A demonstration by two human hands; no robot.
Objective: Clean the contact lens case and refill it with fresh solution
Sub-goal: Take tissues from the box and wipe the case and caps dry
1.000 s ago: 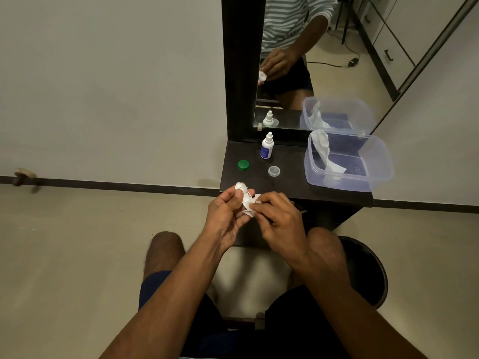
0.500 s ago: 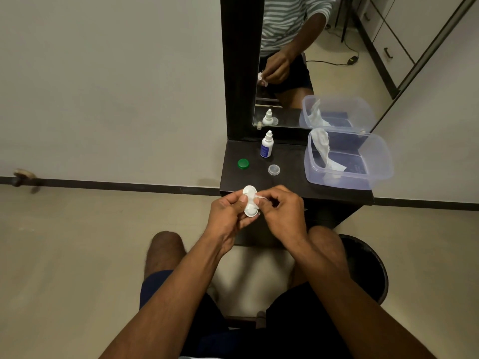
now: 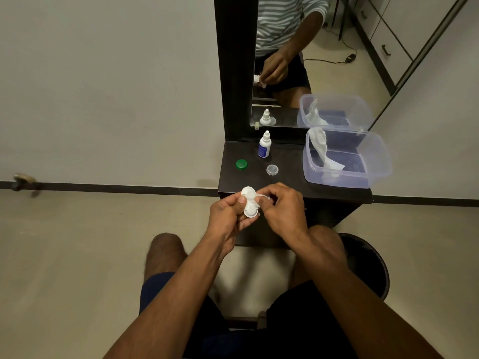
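Observation:
My left hand [image 3: 229, 216] holds the white two-well contact lens case [image 3: 249, 202] upright between thumb and fingers, just in front of the dark shelf [image 3: 290, 185]. My right hand [image 3: 281, 209] pinches a small wad of white tissue [image 3: 261, 196] against the case's right side. On the shelf stand the solution bottle [image 3: 264, 145], a green cap [image 3: 241, 164] and a clear cap [image 3: 272, 169], both loose.
A clear plastic tub [image 3: 375, 161] with a white tissue [image 3: 324, 154] hanging over its rim sits on the shelf's right. A mirror [image 3: 298, 60] rises behind. A dark round bin [image 3: 368, 265] stands on the floor at the right, beside my knees.
The tissue that wrapped the case a second ago has been pulled off to the right; the white case now shows bare in my left hand. Both hands stay in place.

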